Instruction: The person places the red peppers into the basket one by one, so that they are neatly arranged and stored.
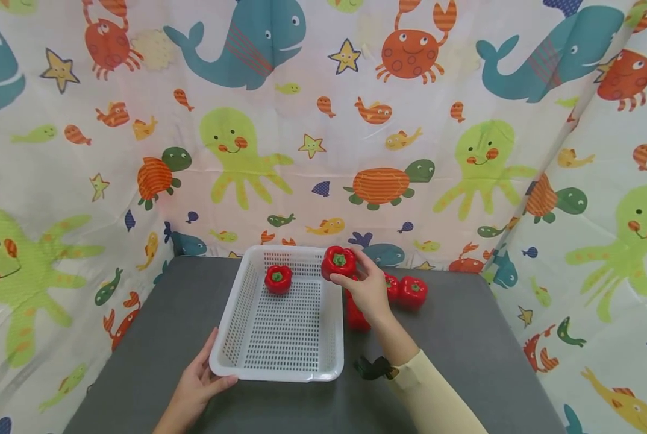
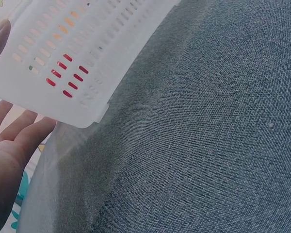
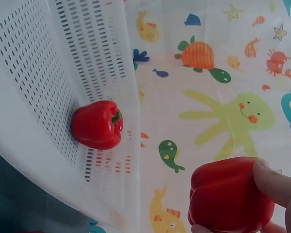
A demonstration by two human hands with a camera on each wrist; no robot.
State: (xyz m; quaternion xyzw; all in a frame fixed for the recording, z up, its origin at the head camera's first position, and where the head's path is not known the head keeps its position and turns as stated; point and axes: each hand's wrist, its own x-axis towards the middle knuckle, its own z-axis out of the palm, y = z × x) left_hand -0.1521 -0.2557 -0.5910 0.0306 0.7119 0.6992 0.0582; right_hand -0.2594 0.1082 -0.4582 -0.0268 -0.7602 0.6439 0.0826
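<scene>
A white plastic basket (image 1: 285, 337) with slotted walls stands on the dark table, one red bell pepper (image 1: 278, 279) inside toward its far left corner. My left hand (image 1: 194, 386) holds the basket's near left corner, its thumb on one side and fingers on the other; the left wrist view shows these fingers (image 2: 31, 131) at the corner. My right hand (image 1: 371, 289) grips a second red bell pepper (image 1: 338, 263) between thumb and fingers, over the basket's far right rim. In the right wrist view this held pepper (image 3: 228, 194) is raised beside the basket wall.
More red bell peppers (image 1: 412, 293) sit on the table right of the basket, some partly hidden behind my right hand and forearm. A curtain (image 1: 312, 120) printed with sea animals hangs behind and at both sides of the grey table (image 1: 453, 355).
</scene>
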